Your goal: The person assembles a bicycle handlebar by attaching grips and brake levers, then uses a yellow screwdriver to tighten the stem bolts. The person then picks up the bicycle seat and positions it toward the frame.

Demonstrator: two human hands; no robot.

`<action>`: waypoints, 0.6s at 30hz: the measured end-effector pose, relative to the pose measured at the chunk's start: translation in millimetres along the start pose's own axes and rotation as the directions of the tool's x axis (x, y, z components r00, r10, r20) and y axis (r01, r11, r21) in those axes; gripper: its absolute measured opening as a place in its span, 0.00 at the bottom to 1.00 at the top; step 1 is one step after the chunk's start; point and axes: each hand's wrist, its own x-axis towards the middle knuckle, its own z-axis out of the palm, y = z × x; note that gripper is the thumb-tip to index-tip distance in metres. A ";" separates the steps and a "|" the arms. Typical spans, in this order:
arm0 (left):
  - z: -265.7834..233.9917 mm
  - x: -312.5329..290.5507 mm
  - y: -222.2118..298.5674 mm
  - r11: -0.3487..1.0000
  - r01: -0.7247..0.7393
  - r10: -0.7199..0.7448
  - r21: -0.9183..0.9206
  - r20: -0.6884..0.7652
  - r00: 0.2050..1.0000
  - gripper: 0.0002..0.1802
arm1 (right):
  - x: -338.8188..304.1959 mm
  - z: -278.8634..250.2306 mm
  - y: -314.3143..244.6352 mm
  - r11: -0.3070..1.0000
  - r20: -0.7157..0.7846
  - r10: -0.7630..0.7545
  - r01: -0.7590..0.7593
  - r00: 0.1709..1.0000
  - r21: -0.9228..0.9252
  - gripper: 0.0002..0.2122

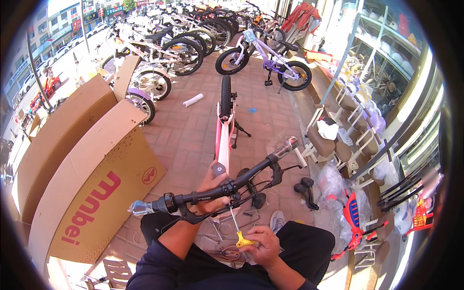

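Observation:
In front of me stands a pink and white bicycle (224,142), its rear wheel pointing away. Its black handlebar (253,175) crosses at a slant, with clear plastic wrap on both grips. My left hand (209,188) wraps around the stem area from below, thumb showing under the bar. My right hand (265,245) closes on the yellow handle of a T-handle hex key (245,239). The key's thin metal shaft slants up to the middle of the handlebar, beside my left fingertips. Cables and brake levers hide where its tip sits.
Large cardboard boxes (108,193) stand at left. Black pedal-like parts (306,192) and plastic wrapping (333,186) lie at right, near a red and blue toy-like piece (355,220). Child seats (321,137) line the shopfront. A purple bicycle (271,60) and several others stand behind.

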 end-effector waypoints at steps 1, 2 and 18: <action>-1.4 -0.1 0.7 1.000 0.001 -0.001 0.007 0.001 1.000 0.41 | -1.4 1.1 -0.7 0.997 -0.011 -0.037 0.036 0.999 -0.068 0.20; -3.1 -0.7 1.9 1.000 0.004 -0.004 0.015 0.001 1.000 0.41 | -4.3 2.2 -1.9 0.988 -0.019 -0.075 0.071 0.997 -0.137 0.20; -9.4 -6.3 -9.7 1.000 0.008 -0.006 -0.023 0.090 0.996 0.43 | -5.5 5.9 -12.1 0.975 0.031 0.197 -0.199 0.980 0.099 0.18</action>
